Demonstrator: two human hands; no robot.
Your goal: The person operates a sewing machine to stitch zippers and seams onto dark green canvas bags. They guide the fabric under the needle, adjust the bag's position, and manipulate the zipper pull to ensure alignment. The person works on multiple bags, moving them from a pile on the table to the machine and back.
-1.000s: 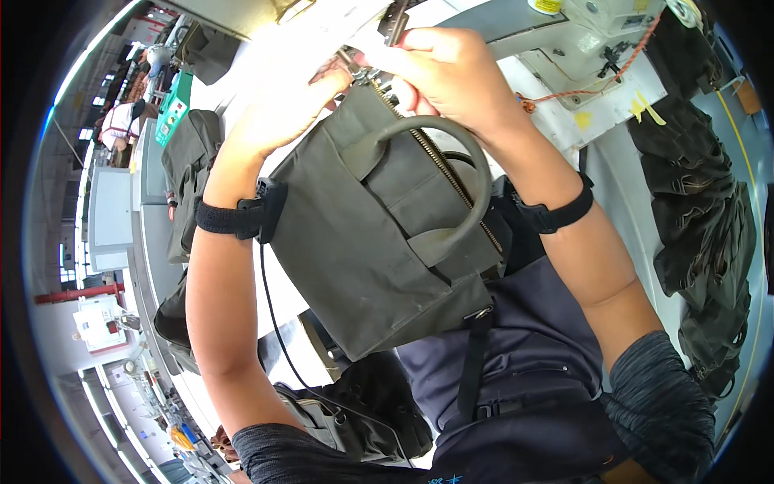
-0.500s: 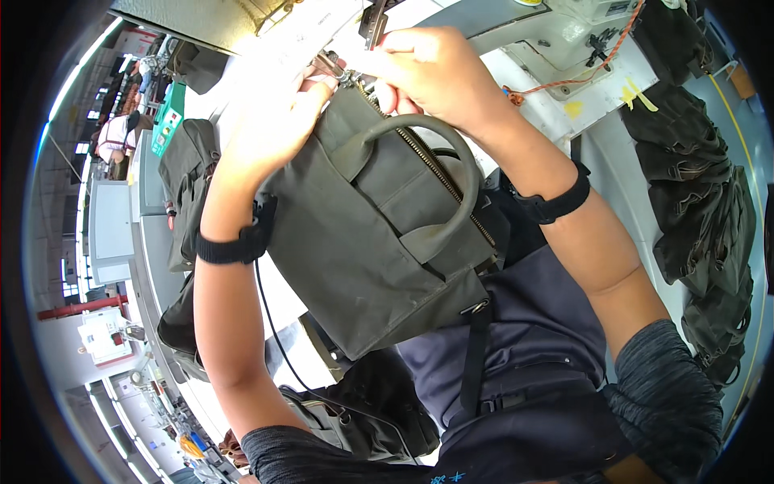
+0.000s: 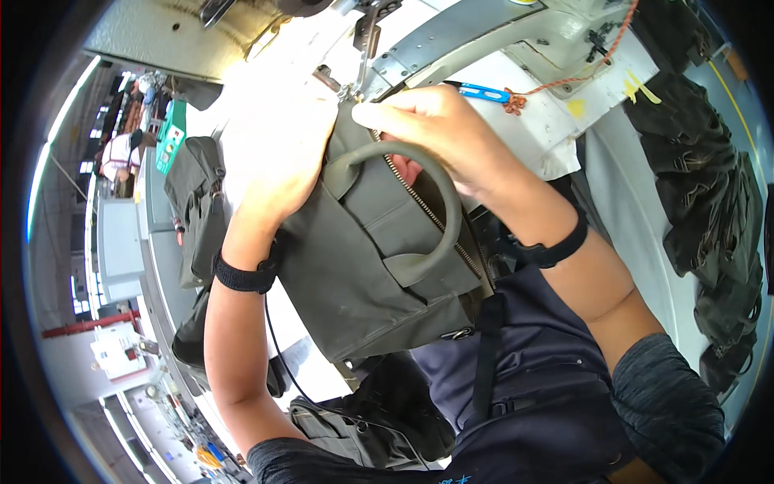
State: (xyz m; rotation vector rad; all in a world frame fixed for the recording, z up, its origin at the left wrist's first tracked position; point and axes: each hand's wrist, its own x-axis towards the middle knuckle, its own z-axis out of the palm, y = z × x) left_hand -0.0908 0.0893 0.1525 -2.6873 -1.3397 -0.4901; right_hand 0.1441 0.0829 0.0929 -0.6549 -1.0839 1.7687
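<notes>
An olive-green bag (image 3: 339, 266) with a rounded carry handle (image 3: 451, 218) and a brass-toothed zipper (image 3: 427, 206) lies tilted in front of me. Its upper corner is by the metal parts of a sewing machine (image 3: 367, 36). My right hand (image 3: 439, 137) is closed on the bag's zipper edge, thumb on top and fingertips showing inside the opening. My left hand (image 3: 282, 153) rests along the bag's upper left edge. Bright glare washes out its fingers, so their grip is hidden.
A blue-handled tool (image 3: 484, 93) lies on the machine bed beside an orange cord (image 3: 556, 83). Dark green bags (image 3: 693, 177) are heaped on the right, and another bag (image 3: 197, 210) stands at left. A thin black cable (image 3: 278, 347) runs from my left wrist.
Both hands have shifted slightly down with the bag, away from the machine parts. My right hand has moved off the machine area, and the blue-handled tool has come into sight.
</notes>
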